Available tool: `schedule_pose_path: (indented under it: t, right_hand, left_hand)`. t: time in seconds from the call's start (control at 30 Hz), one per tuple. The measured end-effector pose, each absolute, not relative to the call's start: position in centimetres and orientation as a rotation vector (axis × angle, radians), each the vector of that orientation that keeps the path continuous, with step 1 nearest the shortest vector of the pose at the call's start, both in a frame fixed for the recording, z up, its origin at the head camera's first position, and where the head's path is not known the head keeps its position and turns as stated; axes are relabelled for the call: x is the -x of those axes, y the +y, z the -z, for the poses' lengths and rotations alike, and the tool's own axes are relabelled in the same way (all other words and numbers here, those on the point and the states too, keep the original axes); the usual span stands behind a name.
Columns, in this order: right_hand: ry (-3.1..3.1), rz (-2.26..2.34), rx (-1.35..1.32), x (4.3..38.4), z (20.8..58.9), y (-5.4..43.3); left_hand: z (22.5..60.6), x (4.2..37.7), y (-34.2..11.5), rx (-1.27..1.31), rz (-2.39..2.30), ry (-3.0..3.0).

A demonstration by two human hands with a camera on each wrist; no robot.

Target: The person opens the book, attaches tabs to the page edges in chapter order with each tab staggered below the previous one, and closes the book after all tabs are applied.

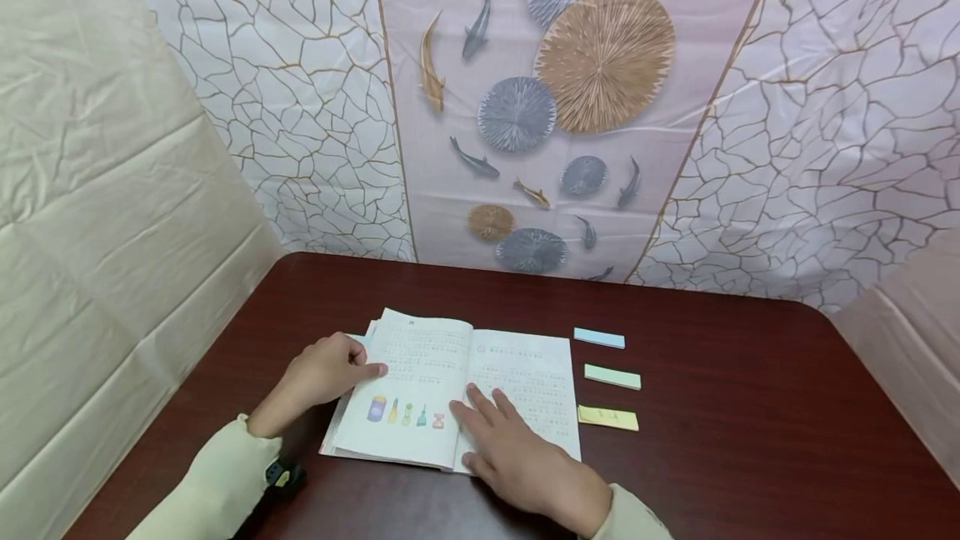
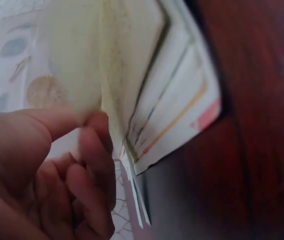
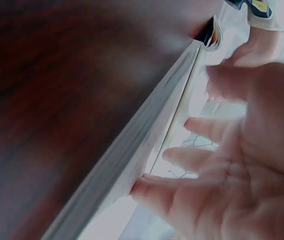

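Observation:
An open book (image 1: 517, 361) lies on the dark table, its left page printed with text and a row of small coloured pictures. At the left page's outer edge, my left hand (image 1: 326, 369) pinches paper between thumb and fingers. In the left wrist view, the pinched page (image 2: 109, 75) stands apart from the pages beneath. Pale strips (image 2: 139, 202) stick out below the book's edge there. A bit of light blue (image 1: 361, 340) shows beside the left hand. My right hand (image 1: 513, 461) rests with spread fingers on the lower right page, near the fold.
Right of the book lie three pads of sticky notes: blue (image 1: 599, 338), green (image 1: 612, 377) and yellow (image 1: 608, 417). The reddish-brown table (image 1: 750, 407) ends at a patterned cloth (image 1: 525, 190) behind and a pale cloth (image 1: 112, 232) at the left.

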State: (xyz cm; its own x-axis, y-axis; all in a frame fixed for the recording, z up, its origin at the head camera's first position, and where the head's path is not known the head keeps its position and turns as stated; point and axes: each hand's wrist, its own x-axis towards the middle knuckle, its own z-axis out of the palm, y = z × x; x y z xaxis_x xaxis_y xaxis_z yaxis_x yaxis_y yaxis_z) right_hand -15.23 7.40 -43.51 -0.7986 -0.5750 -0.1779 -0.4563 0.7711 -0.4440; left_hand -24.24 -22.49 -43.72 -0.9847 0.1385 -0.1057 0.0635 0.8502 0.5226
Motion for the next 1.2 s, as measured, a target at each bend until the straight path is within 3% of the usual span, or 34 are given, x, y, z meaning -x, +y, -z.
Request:
schedule_pose_path:
  t: [0.23,0.4,0.63,1.2]
  right_hand:
    - [2.734,0.446,0.833,15.3,43.4,7.0]
    - [2.745,0.327,0.831,15.4,43.2,6.8]
    - [2.796,0.159,0.894,16.3,43.5,6.9]
    - [2.805,0.132,0.918,16.2,43.6,7.4]
  left_hand:
    - [43.6,23.1,-20.9,-0.188,-0.513,3.196]
    - [43.3,22.1,-18.9,-0.463,-0.368,3.316]
    - [42.5,21.1,-16.2,-0.742,-0.564,2.945]
    - [42.2,22.1,-12.9,-0.721,-0.593,2.654]
